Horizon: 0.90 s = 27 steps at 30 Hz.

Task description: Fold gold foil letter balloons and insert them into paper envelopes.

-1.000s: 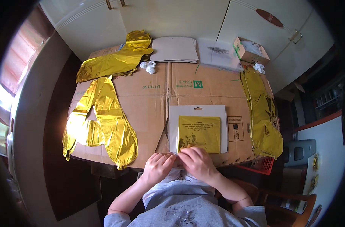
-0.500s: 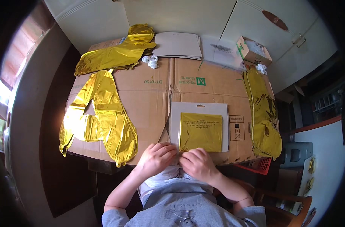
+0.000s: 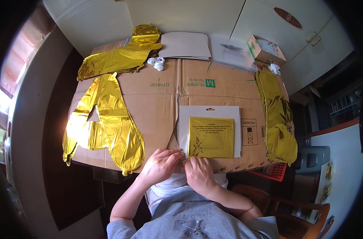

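A white card (image 3: pixel 213 112) with a hang slot lies at the near edge of the cardboard, and on it rests a flat, folded gold foil piece (image 3: pixel 213 141) in clear printed plastic. Just off the card's lower left corner, my left hand (image 3: pixel 161 163) is closed, thumb and fingers pinched. Close beside it, below the folded foil, my right hand (image 3: pixel 198 173) is also closed with its knuckles up. Whatever lies between the fingertips is hidden; a small clear patch shows there. To the left spreads a flat gold foil balloon (image 3: pixel 115 123) shaped like an A.
Flattened cardboard (image 3: pixel 225 93) covers the table. More gold foil balloons lie at the back left (image 3: pixel 113 59) and along the right side (image 3: pixel 279 119). A stack of white cards (image 3: pixel 185 44), crumpled white bits (image 3: pixel 159 63) and a small box (image 3: pixel 267 51) sit at the back.
My right hand has moved left, closer to my left hand, and turned knuckles up. My left hand stays almost in place. The card and folded foil have hardly shifted.
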{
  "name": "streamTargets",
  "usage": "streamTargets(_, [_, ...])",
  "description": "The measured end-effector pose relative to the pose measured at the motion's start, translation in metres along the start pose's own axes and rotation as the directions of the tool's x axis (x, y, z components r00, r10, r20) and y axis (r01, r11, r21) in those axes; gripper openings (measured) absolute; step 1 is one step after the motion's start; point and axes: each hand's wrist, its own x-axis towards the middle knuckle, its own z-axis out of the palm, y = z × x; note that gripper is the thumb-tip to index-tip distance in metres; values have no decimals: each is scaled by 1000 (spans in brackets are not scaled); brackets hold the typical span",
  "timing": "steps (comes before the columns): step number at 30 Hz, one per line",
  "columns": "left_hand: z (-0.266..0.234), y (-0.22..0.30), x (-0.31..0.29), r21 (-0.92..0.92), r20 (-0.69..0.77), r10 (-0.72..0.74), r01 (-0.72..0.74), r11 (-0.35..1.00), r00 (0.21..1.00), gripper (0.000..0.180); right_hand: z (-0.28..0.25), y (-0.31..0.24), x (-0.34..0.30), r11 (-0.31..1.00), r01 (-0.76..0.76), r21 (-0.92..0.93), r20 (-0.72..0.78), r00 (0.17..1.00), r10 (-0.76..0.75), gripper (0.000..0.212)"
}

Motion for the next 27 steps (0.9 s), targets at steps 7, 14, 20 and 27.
streamTargets(7, [0,6,2,64,-34,75,-73,995,997,27,0,10,-7,987,100,127,-39,995,-95,7])
streamTargets(14, [-4,9,-3,141,68,155,-163,976,986,33,-21,40,-36,701,115,704,-142,990,-19,14])
streamTargets(20, [1,17,-9,204,103,187,-204,957,977,31,-65,94,-82,-176,69,982,12,907,421,16])
streamTargets(27, [8,18,-19,279,78,259,-271,921,963,29,-126,169,-140,454,99,885,-425,566,706,14])
